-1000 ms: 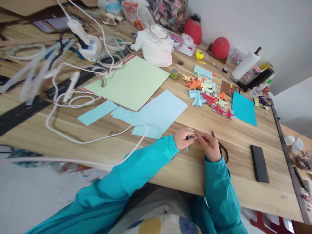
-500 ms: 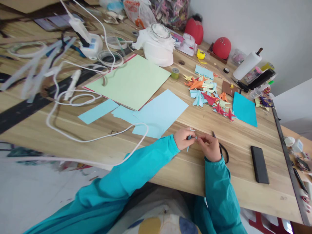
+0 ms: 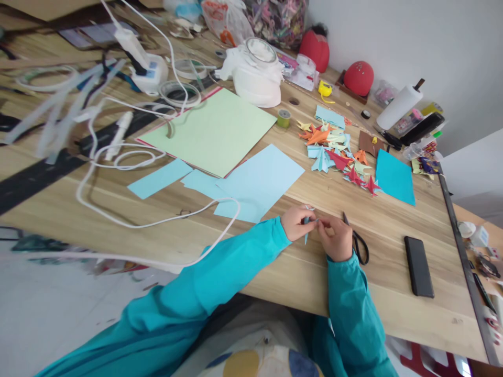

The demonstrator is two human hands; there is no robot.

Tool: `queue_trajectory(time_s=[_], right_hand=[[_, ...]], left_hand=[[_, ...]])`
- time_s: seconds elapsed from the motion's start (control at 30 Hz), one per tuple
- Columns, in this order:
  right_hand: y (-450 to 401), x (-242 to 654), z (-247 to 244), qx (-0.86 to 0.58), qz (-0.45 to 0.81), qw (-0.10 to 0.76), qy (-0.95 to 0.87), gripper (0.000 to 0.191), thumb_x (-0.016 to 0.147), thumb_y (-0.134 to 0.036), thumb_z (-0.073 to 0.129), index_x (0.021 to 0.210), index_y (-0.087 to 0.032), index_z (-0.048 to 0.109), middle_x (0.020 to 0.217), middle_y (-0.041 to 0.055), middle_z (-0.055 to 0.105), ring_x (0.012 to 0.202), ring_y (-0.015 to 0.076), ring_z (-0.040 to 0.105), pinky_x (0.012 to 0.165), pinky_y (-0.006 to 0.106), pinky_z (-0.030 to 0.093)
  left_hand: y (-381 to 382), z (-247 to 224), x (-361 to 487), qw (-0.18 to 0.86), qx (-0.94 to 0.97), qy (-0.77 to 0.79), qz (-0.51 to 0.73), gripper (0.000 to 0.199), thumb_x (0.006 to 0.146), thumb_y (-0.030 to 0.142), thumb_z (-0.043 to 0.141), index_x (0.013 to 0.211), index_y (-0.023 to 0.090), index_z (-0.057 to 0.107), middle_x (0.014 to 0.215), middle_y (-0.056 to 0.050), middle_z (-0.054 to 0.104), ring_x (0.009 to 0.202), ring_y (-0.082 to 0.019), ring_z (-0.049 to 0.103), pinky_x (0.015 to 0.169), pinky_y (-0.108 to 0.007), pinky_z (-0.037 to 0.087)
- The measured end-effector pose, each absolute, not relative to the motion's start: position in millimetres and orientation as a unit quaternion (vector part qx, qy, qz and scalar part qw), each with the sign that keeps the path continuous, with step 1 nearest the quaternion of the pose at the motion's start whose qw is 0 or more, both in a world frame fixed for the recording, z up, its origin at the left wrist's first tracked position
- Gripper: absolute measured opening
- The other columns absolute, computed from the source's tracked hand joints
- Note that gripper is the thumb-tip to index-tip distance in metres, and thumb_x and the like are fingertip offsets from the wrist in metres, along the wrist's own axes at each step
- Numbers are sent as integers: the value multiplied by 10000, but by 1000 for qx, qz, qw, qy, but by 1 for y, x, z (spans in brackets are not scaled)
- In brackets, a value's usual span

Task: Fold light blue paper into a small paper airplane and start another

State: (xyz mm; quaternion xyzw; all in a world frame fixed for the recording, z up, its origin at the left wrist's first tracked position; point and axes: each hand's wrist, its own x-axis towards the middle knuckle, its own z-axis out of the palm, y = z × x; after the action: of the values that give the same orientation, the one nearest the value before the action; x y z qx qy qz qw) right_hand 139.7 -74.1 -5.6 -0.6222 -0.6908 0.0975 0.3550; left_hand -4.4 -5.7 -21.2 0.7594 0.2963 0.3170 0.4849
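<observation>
My left hand (image 3: 297, 222) is closed around a small folded piece of light blue paper (image 3: 306, 237), whose tips stick out above and below the fingers. My right hand (image 3: 335, 236) pinches at the same paper, thumb and forefinger meeting the left fingertips; its grip point is mostly hidden. Just right of the right hand lies a pair of black scissors (image 3: 360, 247), partly covered by it. Ahead is a pile of folded paper cranes (image 3: 334, 149) in orange, red, yellow and blue. Light blue sheets (image 3: 265, 180) and a cut blue strip (image 3: 159, 179) lie to the left.
A stack of pale green paper (image 3: 214, 131) lies beyond the blue sheets. A white cable (image 3: 173, 224) loops over the table's left side. At right are a black phone (image 3: 418, 266) and a turquoise square (image 3: 394, 177). A white roll (image 3: 400, 107) stands at the back.
My right hand has shifted and turned slightly at the folded paper, showing more of the scissors. My left hand keeps its hold nearly unmoved.
</observation>
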Motion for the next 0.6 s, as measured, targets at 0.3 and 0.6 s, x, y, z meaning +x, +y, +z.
queue_trajectory(time_s=[0.3,0.6], right_hand=[[-73,141,-5,-517,-144,259,-803,153,839,-130,498,865,-159,645,719,82,674,718,183,607,695,308,454],[-77,133,-5,-514,-82,316,-793,290,803,-103,483,1043,-153,638,823,103,698,791,207,639,719,331,499]], left_hand=[[-5,-24,-4,482,747,285,359,158,763,187,503,609,156,514,653,-3,446,684,-139,477,738,-289,422],[1,-21,-8,461,745,280,392,191,774,187,488,586,159,501,637,-5,467,666,-138,472,725,-291,431]])
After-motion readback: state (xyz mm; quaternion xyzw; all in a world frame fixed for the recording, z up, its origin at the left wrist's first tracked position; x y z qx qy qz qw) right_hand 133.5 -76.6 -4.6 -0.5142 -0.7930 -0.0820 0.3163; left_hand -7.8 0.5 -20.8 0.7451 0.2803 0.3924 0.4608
